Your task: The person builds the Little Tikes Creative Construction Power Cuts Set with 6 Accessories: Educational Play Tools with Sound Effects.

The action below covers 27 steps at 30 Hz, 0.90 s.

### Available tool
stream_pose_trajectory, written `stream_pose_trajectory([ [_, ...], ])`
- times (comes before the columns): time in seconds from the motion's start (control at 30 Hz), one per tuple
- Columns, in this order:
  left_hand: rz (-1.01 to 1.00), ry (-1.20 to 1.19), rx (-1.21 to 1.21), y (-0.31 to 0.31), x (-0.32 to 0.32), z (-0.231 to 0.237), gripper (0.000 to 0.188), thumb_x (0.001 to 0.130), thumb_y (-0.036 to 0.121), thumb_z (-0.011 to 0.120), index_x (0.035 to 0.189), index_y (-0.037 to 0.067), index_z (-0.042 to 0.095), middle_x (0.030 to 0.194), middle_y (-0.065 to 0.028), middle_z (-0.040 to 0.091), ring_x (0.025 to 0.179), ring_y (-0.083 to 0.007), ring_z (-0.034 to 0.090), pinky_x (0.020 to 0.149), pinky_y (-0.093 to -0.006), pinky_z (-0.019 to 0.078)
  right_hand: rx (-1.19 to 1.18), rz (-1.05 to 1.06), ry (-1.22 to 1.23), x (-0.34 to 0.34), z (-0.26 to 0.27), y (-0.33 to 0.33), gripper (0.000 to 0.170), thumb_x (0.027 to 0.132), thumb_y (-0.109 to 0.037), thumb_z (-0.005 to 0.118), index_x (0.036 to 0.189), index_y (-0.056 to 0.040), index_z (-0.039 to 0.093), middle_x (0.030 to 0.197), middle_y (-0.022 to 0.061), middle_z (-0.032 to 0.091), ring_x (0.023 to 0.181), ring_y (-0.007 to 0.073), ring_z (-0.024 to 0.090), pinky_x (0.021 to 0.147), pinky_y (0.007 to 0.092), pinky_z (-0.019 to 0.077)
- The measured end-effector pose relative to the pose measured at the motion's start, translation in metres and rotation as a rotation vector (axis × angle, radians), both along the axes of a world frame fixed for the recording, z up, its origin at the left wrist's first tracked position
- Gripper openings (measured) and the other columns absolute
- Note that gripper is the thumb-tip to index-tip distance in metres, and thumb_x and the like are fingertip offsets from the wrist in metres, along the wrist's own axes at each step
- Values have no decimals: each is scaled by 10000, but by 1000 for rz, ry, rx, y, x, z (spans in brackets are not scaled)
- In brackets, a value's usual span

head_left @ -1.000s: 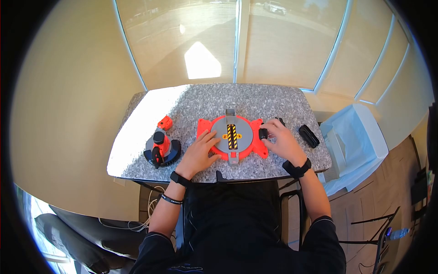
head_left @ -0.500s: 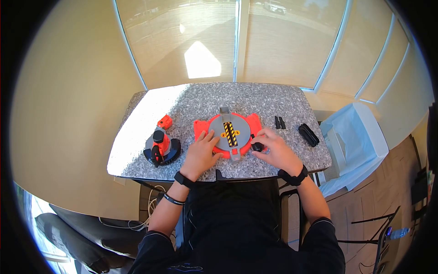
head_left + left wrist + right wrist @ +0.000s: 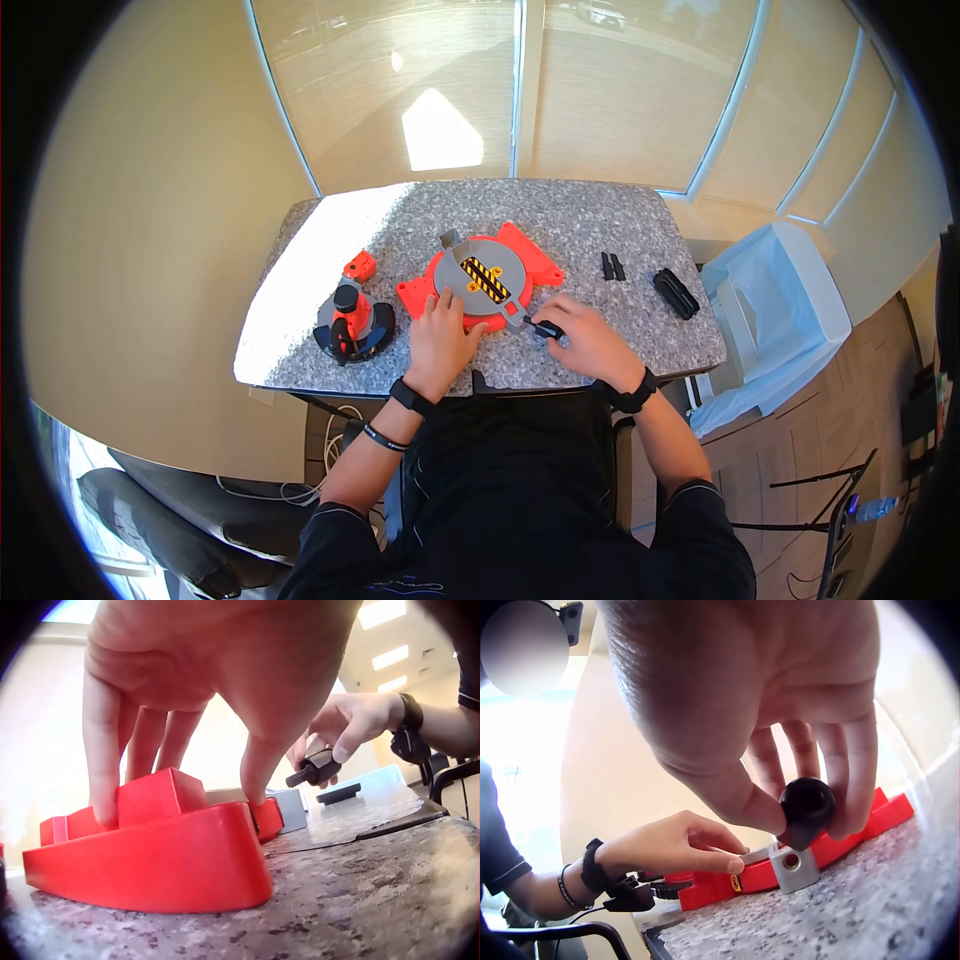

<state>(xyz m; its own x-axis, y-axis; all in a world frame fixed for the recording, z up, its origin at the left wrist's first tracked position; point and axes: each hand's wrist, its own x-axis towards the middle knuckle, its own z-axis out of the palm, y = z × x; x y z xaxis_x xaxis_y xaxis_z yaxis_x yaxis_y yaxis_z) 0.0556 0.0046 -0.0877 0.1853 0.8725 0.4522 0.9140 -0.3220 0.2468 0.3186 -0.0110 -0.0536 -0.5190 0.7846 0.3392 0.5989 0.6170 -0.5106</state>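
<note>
A red base [image 3: 532,262] with a grey disc [image 3: 455,268] and a striped slot lies turned at an angle on the table. My left hand [image 3: 440,340] rests on its near left part, fingers spread down over the red edge [image 3: 150,862]. A black knob [image 3: 547,329] is pinched between the thumb and fingers of my right hand [image 3: 592,345]. In the left wrist view, a threaded end shows on the knob [image 3: 321,765]. The right wrist view has the knob [image 3: 808,810] just above a grey block [image 3: 795,870] with a round hole.
On the table's left stands a red, grey and black saw-like part [image 3: 352,325], with a small red piece [image 3: 360,266] behind it. Two slim black pieces [image 3: 613,267] and a black bundle [image 3: 676,294] lie at the right. A lined bin [image 3: 790,310] stands beyond the table's right edge.
The red base has turned, its grey front tab swinging right, and shifted left under my left hand. My right hand has moved left and nearer me with the knob, now beside that tab.
</note>
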Motion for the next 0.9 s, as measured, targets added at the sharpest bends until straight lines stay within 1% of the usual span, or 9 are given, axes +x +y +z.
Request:
stream_pose_trajectory([
  [0.07, 1, -15, 29, 0, -1, -3, 480, 801, 340, 855, 1072, -7, 665, 1337, -177, 648, 1171, -387, 648, 819, -455, 614, 1, -16, 29, -3, 0, -2, 343, 795, -4, 703, 1136, -36, 677, 1165, 132, 631, 1031, 352, 682, 905, 412, 565],
  [0.2, 10, -2, 81, -1, -1, -4, 478, 798, 336, 855, 1083, 1, 670, 1325, -155, 652, 1182, -378, 643, 818, -450, 614, -23, -3, 16, -1, -1, -4, 330, 792, -14, 713, 1120, -35, 678, 1148, 128, 629, 1022, 344, 684, 896, 411, 566],
  [0.27, 10, -3, 48, -3, -1, -1, 478, 800, 335, 852, 1095, 4, 672, 1336, -151, 643, 1202, -368, 630, 822, -453, 613, -30, -7, 16, 0, 0, -5, 315, 797, -14, 699, 1110, -37, 669, 1128, 122, 602, 975, 366, 682, 848, 439, 563],
  [0.4, 4, 30, 44, -1, 0, 0, 476, 804, 333, 848, 1097, 3, 669, 1357, -158, 628, 1214, -365, 619, 819, -451, 613, -10, 30, 8, 3, -3, -3, 319, 799, -25, 712, 1116, -37, 674, 1132, 126, 600, 983, 368, 678, 855, 438, 560],
  [0.47, 13, 47, -35, -3, 1, 5, 516, 813, 345, 840, 1145, -17, 685, 1356, -183, 654, 1230, -376, 625, 887, -465, 594, -65, 35, -28, 1, -2, -4, 327, 804, -35, 725, 1128, -40, 681, 1131, 131, 600, 999, 365, 674, 867, 438, 558],
  [0.5, 13, 46, -34, -3, 1, 4, 516, 813, 345, 840, 1145, -17, 685, 1356, -183, 654, 1230, -376, 625, 887, -465, 594, -65, 35, -29, 1, -3, -4, 327, 804, -35, 725, 1128, -40, 681, 1131, 131, 600, 999, 365, 674, 867, 438, 558],
  [0.57, -2, 38, -15, -3, -1, 3, 511, 816, 340, 837, 1147, -18, 682, 1353, -185, 651, 1226, -382, 626, 882, -465, 596, -70, 37, -14, 0, -8, -2, 353, 801, -45, 756, 1149, -52, 693, 1151, 128, 624, 1040, 343, 675, 906, 409, 561],
  [0.77, -3, 48, -30, -3, 1, 6, 504, 809, 321, 843, 1148, -14, 678, 1330, -189, 655, 1221, -383, 627, 877, -464, 596, -80, 32, -30, -3, -12, 1, 369, 794, -30, 774, 1154, -46, 690, 1171, 132, 620, 1061, 346, 666, 919, 412, 557],
  [0.9, -15, 37, -45, -2, -1, 6, 496, 804, 313, 845, 1136, -16, 678, 1330, -187, 652, 1220, -381, 627, 877, -455, 596, -91, 21, -35, -5, -15, 2, 388, 789, -30, 788, 1163, -46, 686, 1173, 133, 616, 1045, 352, 669, 916, 415, 558],
])
